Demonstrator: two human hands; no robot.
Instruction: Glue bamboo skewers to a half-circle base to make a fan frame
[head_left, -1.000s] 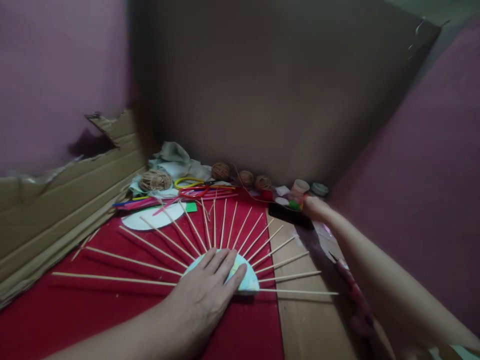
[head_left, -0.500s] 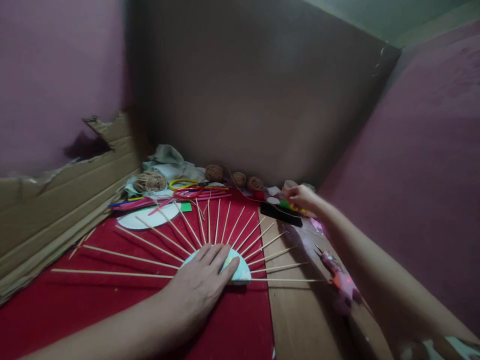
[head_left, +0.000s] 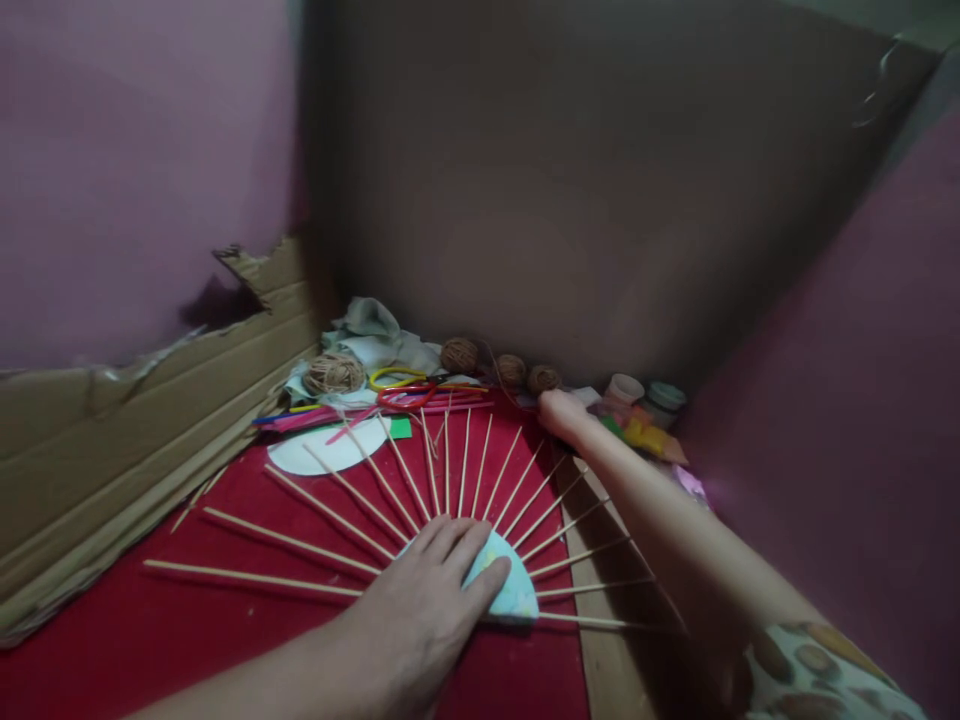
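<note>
My left hand (head_left: 442, 590) lies flat on a pale blue half-disc (head_left: 506, 580), its fingers stretched out and pressing it to the red surface. Thin wooden sticks (head_left: 292, 541) fan out from the half-disc's curved edge like rays. At the far side my right hand (head_left: 562, 412) reaches among the craft supplies, just in front of a ball of brown twine (head_left: 543, 378). Its fingers are blurred and mostly turned from view, so whatever they touch is hidden. My right forearm passes above the tips of the right-hand sticks.
Yellow-handled scissors (head_left: 396, 378), red-handled scissors (head_left: 405, 396) and pink strips lie at the back left, behind a white half-disc (head_left: 330, 448). Beside them is another twine ball (head_left: 335, 373). Torn cardboard (head_left: 150, 420) lines the left wall. Small tubs (head_left: 664, 402) stand back right.
My right hand has moved left from beside the small tub towards the twine balls. The left hand stays on the half-disc. The view has turned slightly left.
</note>
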